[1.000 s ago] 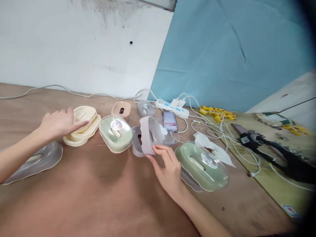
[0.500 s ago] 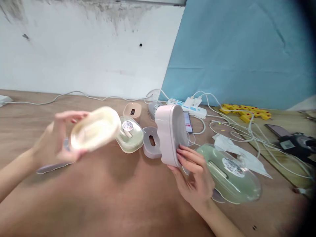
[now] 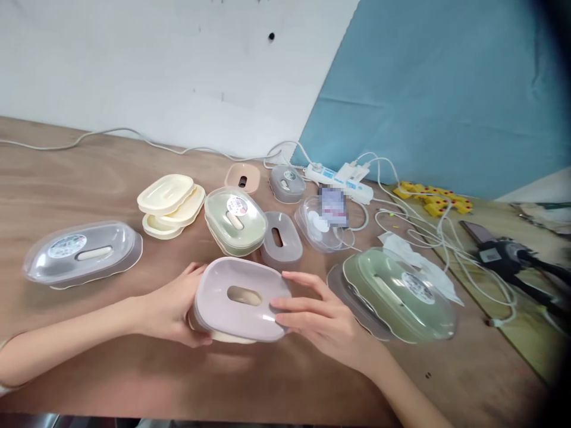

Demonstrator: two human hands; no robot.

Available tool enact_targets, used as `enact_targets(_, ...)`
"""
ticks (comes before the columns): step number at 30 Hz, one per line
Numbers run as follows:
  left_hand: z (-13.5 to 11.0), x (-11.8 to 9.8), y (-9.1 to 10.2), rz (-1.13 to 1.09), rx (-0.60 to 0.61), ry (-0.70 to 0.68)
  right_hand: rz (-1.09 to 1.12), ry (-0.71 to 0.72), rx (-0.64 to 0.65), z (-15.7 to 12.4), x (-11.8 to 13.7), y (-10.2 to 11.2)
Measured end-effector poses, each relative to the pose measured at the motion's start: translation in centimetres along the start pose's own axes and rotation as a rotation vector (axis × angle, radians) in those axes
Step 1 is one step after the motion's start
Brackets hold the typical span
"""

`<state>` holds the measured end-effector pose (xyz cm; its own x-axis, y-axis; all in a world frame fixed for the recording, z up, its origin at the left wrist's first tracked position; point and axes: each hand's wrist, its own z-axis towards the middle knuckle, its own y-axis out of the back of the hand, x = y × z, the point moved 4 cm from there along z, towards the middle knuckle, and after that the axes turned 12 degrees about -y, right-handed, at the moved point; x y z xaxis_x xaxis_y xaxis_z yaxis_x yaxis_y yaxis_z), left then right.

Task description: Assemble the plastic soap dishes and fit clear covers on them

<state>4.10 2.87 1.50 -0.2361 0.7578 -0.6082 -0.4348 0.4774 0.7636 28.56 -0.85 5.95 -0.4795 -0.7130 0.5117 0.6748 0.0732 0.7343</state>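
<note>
Both my hands hold one stacked piece low over the wooden table (image 3: pixel 111 368): a pale pink oval soap-dish part (image 3: pixel 241 297) with a slot in its middle, lying on top of a cream part whose edge (image 3: pixel 225 337) shows underneath. My left hand (image 3: pixel 173 309) grips the left end. At the right end my right hand (image 3: pixel 321 321) lays its fingers flat on the pink top. Just behind stand a green lidded soap box (image 3: pixel 235 220) and a grey slotted insert (image 3: pixel 281 238).
Cream stacked trays (image 3: pixel 170 203) and a clear lidded box (image 3: pixel 82 252) lie at the left. A big green box with a clear lid (image 3: pixel 397 294) sits at the right. Further back are a power strip (image 3: pixel 339 181), white cables (image 3: pixel 428 238) and yellow blocks (image 3: pixel 432 199).
My left hand lifted a cream part off the stack and my right hand raised the pink part on edge. Both parts have come together, pink over cream, low in front of me.
</note>
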Motion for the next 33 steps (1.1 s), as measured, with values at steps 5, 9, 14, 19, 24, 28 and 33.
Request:
enact_targets(5,-1.3,1.1,-0.4,-0.185,-0.071,0.046,-0.038,-0.031,0.067,0.3,0.1,-0.1)
enact_targets(9,-2.2,1.5,-0.6,-0.332,-0.114,0.100,-0.081,-0.028,0.137,0.7,0.5,-0.7)
enact_targets(14,-2.2,1.2,-0.7,-0.271,-0.095,0.089,-0.092,-0.015,0.189,0.7,0.3,-1.9)
enact_targets(19,-1.3,0.4,-0.7,-0.073,-0.008,0.037,-0.126,-0.044,0.236,0.3,-0.1,-3.0)
enact_targets(24,-0.8,-0.2,-0.7,0.010,0.009,0.040,-0.094,-0.109,0.243,0.7,0.3,-1.4)
enact_targets(28,-0.4,-0.2,-1.0,0.015,-0.023,0.066,-0.318,-0.261,-0.027,2.4,-0.5,3.4)
enact_targets(33,-0.1,0.1,-1.5,-0.024,-0.052,0.058,-0.874,-0.716,-0.032,3.8,-4.0,5.9)
